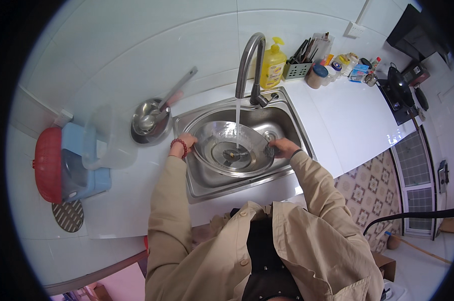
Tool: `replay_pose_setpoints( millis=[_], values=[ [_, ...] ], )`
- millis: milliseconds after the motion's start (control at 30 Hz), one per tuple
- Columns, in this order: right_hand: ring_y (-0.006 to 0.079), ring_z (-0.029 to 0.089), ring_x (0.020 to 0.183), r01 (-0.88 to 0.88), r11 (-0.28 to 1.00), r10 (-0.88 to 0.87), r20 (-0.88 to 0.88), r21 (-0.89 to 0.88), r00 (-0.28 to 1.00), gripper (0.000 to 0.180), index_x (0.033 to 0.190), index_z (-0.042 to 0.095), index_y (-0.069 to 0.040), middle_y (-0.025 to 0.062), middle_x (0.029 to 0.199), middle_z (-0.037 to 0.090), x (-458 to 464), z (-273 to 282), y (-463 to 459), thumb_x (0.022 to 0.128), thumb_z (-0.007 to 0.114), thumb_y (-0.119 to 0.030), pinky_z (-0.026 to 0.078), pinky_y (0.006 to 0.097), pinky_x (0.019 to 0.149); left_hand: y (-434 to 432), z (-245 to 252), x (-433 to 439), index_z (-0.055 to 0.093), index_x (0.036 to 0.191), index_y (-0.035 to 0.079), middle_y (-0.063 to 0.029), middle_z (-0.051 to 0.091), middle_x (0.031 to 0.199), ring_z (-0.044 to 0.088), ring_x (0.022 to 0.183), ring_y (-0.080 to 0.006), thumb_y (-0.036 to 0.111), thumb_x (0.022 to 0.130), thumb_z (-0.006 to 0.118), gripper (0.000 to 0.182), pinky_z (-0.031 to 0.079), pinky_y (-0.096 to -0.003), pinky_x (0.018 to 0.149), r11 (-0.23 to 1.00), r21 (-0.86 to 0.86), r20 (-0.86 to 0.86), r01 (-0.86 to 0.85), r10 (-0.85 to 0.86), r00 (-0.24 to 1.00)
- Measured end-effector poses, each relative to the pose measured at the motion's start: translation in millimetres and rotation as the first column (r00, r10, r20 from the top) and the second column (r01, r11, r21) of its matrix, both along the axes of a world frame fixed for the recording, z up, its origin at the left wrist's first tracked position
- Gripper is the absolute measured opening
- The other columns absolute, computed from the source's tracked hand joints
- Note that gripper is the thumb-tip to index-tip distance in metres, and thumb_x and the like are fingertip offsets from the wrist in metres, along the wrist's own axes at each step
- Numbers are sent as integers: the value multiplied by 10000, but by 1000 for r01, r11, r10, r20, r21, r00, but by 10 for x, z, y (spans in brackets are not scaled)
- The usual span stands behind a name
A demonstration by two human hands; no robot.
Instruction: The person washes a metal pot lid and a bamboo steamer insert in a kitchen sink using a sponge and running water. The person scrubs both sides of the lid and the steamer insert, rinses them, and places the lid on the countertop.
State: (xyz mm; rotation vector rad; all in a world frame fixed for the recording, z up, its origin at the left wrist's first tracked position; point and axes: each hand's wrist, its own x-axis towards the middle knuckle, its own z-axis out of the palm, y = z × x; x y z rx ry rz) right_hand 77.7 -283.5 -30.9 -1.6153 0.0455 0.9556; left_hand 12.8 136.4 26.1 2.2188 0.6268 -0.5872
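Tilted in the stainless steel sink (208, 183) is a wide, shallow, round metal vessel (219, 136), apparently an upturned wok lid, hollow side up. My left hand (189, 142), with a red bead bracelet at the wrist, grips its left rim. In my right hand (286, 148) is a dark wire scouring pad (269, 151), held against the inside of the right rim. Water (237, 120) runs from the curved faucet (245, 62) into the vessel. A small yellowish bit lies near its centre. The fingers under the rim are partly hidden.
Left of the sink stand metal bowls with ladles (149, 120), a clear plastic container (112, 150) and a red basin (49, 165). Behind it are a yellow pump bottle (273, 67), a utensil holder (297, 70) and several jars (317, 77). A wok (399, 85) sits at far right.
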Motion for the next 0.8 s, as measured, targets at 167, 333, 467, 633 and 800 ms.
replay_pose_setpoints(
  millis=[167, 333, 467, 633, 800],
  values=[
    [255, 641, 810, 284, 937, -179, -413, 206, 893, 293, 1014, 562, -10, 93, 918, 622, -282, -664, 253, 733, 587, 73, 559, 406, 696, -265, 438, 5, 515, 1119, -37, -238, 608, 1077, 601, 1025, -355, 148, 762, 606, 412, 471, -389, 871, 984, 166, 297, 68, -115, 948],
    [267, 606, 907, 340, 922, -240, -414, 186, 878, 629, 1242, 398, -120, 96, 1058, 564, -375, -592, 392, 699, 631, 93, 518, 498, 718, -304, 542, -103, 442, 1221, 28, -242, 595, 1121, 561, 1103, -381, 45, 760, 583, 483, 429, -401, 940, 991, 129, 476, 29, -88, 875],
    [235, 610, 859, 395, 910, -353, -270, 124, 896, 667, 1252, 355, -194, 65, 1045, 576, -343, -251, 398, 716, 676, 39, 496, 532, 675, -227, 336, -256, 297, 1308, 70, -238, 517, 1240, 525, 1158, -367, -39, 769, 572, 615, 393, -393, 991, 992, 119, 572, -32, -42, 819],
    [210, 628, 797, 378, 910, -381, -18, 171, 925, 600, 1181, 372, -146, 53, 951, 588, -283, -80, 418, 711, 710, 9, 545, 401, 578, -252, 30, -406, 249, 1390, 109, -236, 489, 1311, 479, 1226, -389, -42, 810, 517, 656, 381, -393, 1019, 975, 83, 571, -204, 122, 812],
    [190, 627, 672, 421, 883, -427, -16, 209, 904, 435, 1142, 414, -96, 74, 882, 594, -320, -274, 396, 773, 628, -11, 535, 355, 493, -209, -93, -445, 412, 1293, 66, -178, 617, 1130, 606, 1032, -304, 61, 797, 645, 548, 463, -353, 896, 968, -87, 650, -236, 235, 723]
  ],
)
